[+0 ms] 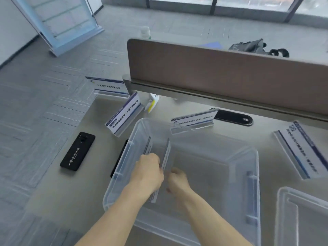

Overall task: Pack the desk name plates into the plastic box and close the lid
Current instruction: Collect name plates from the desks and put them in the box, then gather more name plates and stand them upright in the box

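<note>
A clear plastic box [255, 157] stands open on the desk in front of me. Both my hands reach into its left part. My left hand [149, 172] and my right hand [177, 180] grip a desk name plate [166, 157] that stands on edge inside the box. Another plate [148, 145] leans against the box's left wall. Outside the box, name plates lie at the far left corner [108, 87], left of the box [124, 114], behind it [194, 118] and at the right [301, 151]. The clear lid [301, 217] lies at the lower right.
A black phone [78, 151] lies left of the box near the desk's left edge. A brown partition [221, 73] runs along the back of the desk, with a black cable slot [234, 118] in front of it. A white and yellow object [152, 102] sits by the partition's foot.
</note>
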The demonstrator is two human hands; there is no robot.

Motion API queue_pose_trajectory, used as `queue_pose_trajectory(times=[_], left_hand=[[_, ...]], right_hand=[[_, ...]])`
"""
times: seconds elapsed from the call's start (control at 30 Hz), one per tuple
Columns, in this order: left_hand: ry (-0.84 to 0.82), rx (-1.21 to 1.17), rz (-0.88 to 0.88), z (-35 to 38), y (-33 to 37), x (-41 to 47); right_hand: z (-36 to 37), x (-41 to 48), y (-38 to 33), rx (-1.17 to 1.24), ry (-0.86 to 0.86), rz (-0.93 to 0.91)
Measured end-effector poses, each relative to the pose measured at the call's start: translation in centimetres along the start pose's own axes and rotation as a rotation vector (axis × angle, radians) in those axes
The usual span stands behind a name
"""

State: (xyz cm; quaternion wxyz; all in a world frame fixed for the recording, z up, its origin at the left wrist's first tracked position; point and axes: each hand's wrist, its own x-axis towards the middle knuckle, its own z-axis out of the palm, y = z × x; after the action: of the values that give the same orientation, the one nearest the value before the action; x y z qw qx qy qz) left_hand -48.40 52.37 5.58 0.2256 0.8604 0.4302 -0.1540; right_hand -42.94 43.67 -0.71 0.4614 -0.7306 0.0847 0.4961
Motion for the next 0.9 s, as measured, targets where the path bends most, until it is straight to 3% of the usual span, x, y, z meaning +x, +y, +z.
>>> queue_pose_trajectory(times=[0.67,0.9], left_hand=[[-0.021,0.012,0.027,0.4,-2.9,1.7],[0.201,-0.088,0.113,-5.0,-0.4,-2.0]], right_hand=[[3.7,2.6,1.0,-0.073,0.039,-0.041],[-2.3,-3.7,-3.7,-0.021,0.168,-0.190]])
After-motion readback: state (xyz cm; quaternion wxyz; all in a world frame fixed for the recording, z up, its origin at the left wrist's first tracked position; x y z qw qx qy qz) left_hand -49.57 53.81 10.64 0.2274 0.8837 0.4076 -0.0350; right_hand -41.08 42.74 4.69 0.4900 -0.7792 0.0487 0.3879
